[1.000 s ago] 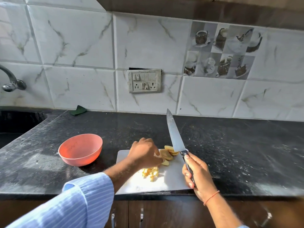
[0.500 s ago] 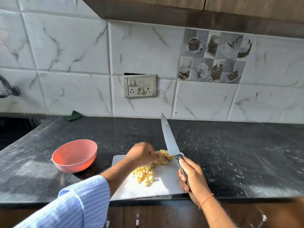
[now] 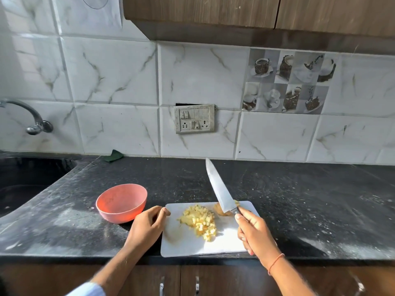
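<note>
A white cutting board (image 3: 183,242) lies at the front edge of the black worktop (image 3: 299,210), with an orange bowl (image 3: 121,202) near its far left corner. The right hand (image 3: 254,233) clenches the handle of the knife (image 3: 218,189), whose long blade runs from the board's far right corner toward the wall, leaning left with the tip raised. The left hand (image 3: 147,227) sits at the board's left edge, fingers loosely curled and holding nothing; diced yellow pieces (image 3: 198,221) are heaped mid-board.

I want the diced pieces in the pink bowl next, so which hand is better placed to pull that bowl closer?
Likely left. The left hand looks free and lies at the cutting board edge beside the pink bowl; the right hand grips the knife farther away.
</note>
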A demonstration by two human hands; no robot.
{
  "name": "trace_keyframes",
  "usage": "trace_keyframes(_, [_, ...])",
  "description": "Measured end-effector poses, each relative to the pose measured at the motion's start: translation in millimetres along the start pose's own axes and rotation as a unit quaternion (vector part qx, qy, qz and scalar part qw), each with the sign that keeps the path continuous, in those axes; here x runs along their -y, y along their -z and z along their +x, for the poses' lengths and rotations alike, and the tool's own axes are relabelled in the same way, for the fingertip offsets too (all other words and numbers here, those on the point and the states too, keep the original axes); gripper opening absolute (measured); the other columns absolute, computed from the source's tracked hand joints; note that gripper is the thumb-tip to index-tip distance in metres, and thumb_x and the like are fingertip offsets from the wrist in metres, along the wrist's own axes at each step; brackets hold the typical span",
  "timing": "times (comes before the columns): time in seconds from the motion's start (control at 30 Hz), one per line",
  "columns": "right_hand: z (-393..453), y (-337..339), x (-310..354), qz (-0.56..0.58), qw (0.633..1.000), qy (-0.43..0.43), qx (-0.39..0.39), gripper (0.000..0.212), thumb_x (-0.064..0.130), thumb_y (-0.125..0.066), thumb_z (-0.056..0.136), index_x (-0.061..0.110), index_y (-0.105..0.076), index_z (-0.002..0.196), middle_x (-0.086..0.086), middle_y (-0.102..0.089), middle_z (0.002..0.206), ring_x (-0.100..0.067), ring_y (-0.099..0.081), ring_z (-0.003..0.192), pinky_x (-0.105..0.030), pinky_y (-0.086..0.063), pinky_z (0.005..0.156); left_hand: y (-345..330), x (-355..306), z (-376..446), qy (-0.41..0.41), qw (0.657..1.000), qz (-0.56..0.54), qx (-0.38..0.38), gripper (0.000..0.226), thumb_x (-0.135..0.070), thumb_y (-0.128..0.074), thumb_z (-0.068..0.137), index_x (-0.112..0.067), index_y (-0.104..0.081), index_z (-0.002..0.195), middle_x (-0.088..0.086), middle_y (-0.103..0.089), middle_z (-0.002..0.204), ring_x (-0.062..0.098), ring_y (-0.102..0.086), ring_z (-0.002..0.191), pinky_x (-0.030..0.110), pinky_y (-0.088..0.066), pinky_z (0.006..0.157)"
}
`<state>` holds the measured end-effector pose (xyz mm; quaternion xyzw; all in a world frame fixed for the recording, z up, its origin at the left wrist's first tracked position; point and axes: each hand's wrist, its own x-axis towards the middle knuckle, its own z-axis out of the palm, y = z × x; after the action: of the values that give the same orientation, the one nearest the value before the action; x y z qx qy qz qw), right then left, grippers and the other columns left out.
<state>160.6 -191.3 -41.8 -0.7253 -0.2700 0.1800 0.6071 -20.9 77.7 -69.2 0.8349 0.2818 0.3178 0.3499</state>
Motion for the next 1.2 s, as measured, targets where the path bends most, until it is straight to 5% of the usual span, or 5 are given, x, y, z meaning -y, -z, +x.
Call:
trace_keyframes(0.2, [-33.7,-40.7,31.0,-0.206,0.975,0.019,0.079,0.022,0.043,-0.051,0.108,0.058,-0.066,0.105,0.008,-0.054,0.057,-0.008,-0.037,0.047,-0.033,-0.030,0.051,1.1,2.9,4.0,-0.020,0.996,-0.083,-0.018,0.010,-0.032,-0.071,0.100,-0.040,-0.076,0.102,-0.021,-0.077,0.095,-0.002,-0.071,0.091,0.024,-0.060,0.078])
trace_keyframes(0.43, [-55.5,-75.7,57.9,-0.408,0.907,0.018,0.104,0.047,0.052,-0.043,0.098,0.043,-0.054,0.143,0.010,-0.072,0.126,-0.016,-0.066,0.112,-0.033,-0.054,0.094,-1.4,3.4,-0.9,-0.043,0.995,-0.083,-0.021,0.013,-0.023,-0.069,0.099,-0.035,-0.073,0.097,-0.019,-0.075,0.084,0.005,-0.070,0.077,0.029,-0.057,0.067])
trace_keyframes(0.77, [-58.2,-75.5,64.5,-0.523,0.850,0.031,0.061,0.047,0.045,-0.036,0.106,0.033,-0.052,0.148,-0.001,-0.068,0.131,-0.025,-0.063,0.120,-0.040,-0.052,0.100,-8.1,1.6,-2.6,-0.057,0.997,0.016,0.055,0.019,-0.045,-0.065,0.099,-0.034,-0.069,0.084,-0.013,-0.071,0.067,0.014,-0.061,0.055,0.037,-0.052,0.058])
trace_keyframes(1.0, [-60.6,-68.9,61.3,-0.544,0.837,0.031,0.049,0.048,0.045,-0.033,0.106,0.038,-0.046,0.151,0.001,-0.068,0.131,-0.024,-0.060,0.125,-0.041,-0.049,0.102,5.1,18.0,1.0,-0.099,0.989,0.012,0.106,0.026,-0.045,-0.073,0.091,-0.036,-0.072,0.115,-0.008,-0.067,0.074,0.009,-0.061,0.068,0.020,-0.046,0.059])
trace_keyframes(1.2, [-60.2,-69.2,57.9,-0.541,0.839,0.025,0.048,0.049,0.047,-0.033,0.106,0.037,-0.045,0.153,0.003,-0.068,0.132,-0.023,-0.062,0.124,-0.041,-0.050,0.101,4.9,19.8,0.6,-0.116,0.989,0.043,0.087,0.032,-0.042,-0.075,0.075,-0.041,-0.073,0.107,-0.015,-0.066,0.089,0.006,-0.064,0.087,0.019,-0.052,0.071])
